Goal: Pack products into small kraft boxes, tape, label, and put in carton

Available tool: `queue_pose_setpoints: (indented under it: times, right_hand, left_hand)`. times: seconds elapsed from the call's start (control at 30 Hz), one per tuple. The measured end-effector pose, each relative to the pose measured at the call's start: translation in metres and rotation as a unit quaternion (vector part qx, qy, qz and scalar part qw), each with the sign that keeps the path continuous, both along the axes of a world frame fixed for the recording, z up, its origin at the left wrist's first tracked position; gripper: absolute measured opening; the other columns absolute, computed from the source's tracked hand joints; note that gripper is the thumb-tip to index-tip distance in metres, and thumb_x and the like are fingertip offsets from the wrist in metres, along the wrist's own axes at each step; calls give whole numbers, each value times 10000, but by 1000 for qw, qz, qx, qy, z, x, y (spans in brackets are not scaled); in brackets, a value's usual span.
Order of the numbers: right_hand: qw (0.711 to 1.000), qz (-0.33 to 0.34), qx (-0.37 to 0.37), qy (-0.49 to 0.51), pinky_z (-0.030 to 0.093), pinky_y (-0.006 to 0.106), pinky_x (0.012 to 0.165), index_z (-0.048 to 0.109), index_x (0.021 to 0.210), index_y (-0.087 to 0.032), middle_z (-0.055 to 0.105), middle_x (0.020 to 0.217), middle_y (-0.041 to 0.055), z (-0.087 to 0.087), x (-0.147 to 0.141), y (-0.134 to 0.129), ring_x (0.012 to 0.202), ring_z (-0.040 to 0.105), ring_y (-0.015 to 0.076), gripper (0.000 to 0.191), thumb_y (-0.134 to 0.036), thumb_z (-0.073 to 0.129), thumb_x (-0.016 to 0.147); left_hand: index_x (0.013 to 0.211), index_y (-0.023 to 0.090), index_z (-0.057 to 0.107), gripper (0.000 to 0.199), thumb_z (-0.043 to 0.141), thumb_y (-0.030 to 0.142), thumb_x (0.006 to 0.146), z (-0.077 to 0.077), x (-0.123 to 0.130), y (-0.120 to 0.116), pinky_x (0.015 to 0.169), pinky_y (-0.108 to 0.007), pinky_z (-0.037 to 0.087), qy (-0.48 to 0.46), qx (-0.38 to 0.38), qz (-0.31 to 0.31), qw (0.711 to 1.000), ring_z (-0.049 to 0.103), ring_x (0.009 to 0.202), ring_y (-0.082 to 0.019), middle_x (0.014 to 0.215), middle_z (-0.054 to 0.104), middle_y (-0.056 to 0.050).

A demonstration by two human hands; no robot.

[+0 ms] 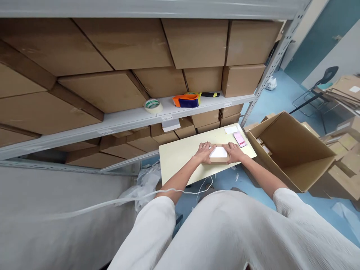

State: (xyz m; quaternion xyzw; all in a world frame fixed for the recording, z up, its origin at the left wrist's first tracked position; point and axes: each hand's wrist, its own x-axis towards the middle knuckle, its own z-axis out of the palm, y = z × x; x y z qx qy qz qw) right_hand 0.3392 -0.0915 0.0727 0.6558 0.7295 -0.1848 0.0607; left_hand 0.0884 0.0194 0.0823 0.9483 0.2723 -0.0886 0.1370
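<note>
At the far left, brown cartons [87,90] sit packed in two layers on a metal shelf [126,120], above a grey wall [64,217]. A white cable [112,202] runs in from that side and passes in front of the left forearm, with crumpled clear plastic [146,182] behind it. Further right along the shelf edge lie a roll of tape [153,106] and then an orange and blue tape dispenser [186,100] (its black handle points right).

Below them is a pale yellow table [180,157], and on it, towards its right half, lies a small brown box [216,161] with a white label [218,152] on top. The left hand [204,152] rests on the box's left end, partly open, fingers spread and thumb towards the label. The right hand [234,152] mirrors it on the right end; whether either one grips tightly, I cannot tell. Just beyond the right hand lies a pink-screened phone [239,139], near a white paper [231,129]. Right of the table stands a big open carton [289,150], with more boxes [341,165] beyond.
</note>
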Motion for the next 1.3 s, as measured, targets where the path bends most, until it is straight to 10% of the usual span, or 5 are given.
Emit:
queue_pose_setpoints:
  times: [0.3,0.77,1.03,1.3]
  right_hand:
    - [995,-65,72,-7,248,636,1234,183,1771,-282,252,1767,217,40,101,-87,1573,210,530,1382,-646,915,657]
    - [963,-215,155,-42,208,693,1304,134,1781,-269,68,1837,124,96,301,-254,1647,48,539,1341,-650,891,742]
    - [942,-296,155,-38,217,705,1316,263,1752,-234,127,1814,164,83,341,-302,1648,84,507,1219,-572,901,769]
    - [916,-383,116,-12,324,639,1289,358,1703,-237,184,1785,188,40,377,-289,1641,139,454,1148,-521,928,748]
  left_hand:
    - [1735,254,277,1239,890,374,665,46,110,-51,1343,-589,95,-51,50,-72,995,339,1545,-442,1627,398,-218]
    - [1766,255,131,1276,870,334,729,94,352,-151,1326,-660,-50,-117,102,-180,971,116,1677,-454,1796,188,-223]
    - [1770,253,135,1290,889,318,726,76,442,-171,1323,-692,-67,-122,75,-255,956,73,1686,-459,1811,167,-211]
    - [1765,242,152,1241,865,315,752,24,518,-142,1331,-690,-50,-78,38,-317,944,66,1693,-437,1825,138,-207]
